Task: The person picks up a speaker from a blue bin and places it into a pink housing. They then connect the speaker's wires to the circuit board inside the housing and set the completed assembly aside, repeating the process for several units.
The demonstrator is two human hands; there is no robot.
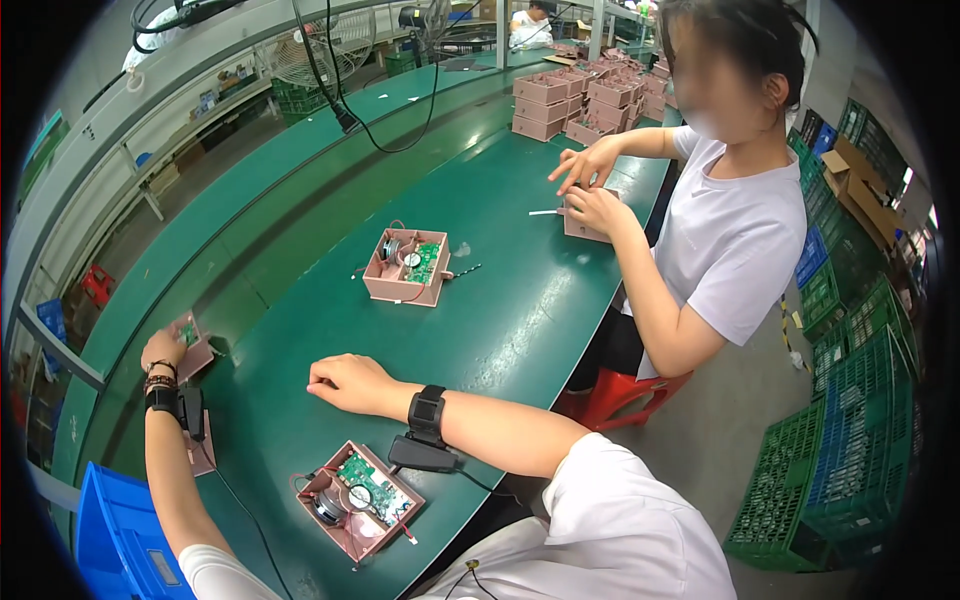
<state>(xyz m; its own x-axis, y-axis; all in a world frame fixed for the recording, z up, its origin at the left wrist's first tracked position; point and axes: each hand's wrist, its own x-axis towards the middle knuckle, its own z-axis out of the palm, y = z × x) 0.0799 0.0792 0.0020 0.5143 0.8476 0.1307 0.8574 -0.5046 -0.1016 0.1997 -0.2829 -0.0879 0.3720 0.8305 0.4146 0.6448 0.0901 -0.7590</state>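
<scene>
At the far left, my left hand point(163, 350) grips the edge of a small pink plastic box point(197, 350) with a green circuit board inside; the hand covers part of it. My right hand point(350, 383) hovers over or rests on the green table with its fingers curled; whether anything is in them is hidden. Nearest me, below the right forearm, sits a tilted-looking open pink box point(375, 535) holding a round speaker point(330, 508), a circuit board point(368, 483) and red wires. A similar open box point(405, 290) stands mid-table, a twisted dark wire sticking out its right side.
Part of another pink box point(207, 455) shows behind my left forearm, near a blue bin point(125, 530). Across to the right, a co-worker's hands point(595, 190) work on a pink box point(585, 225). Stacked pink boxes point(540, 100) fill the far end. Black cables point(345, 120) hang overhead.
</scene>
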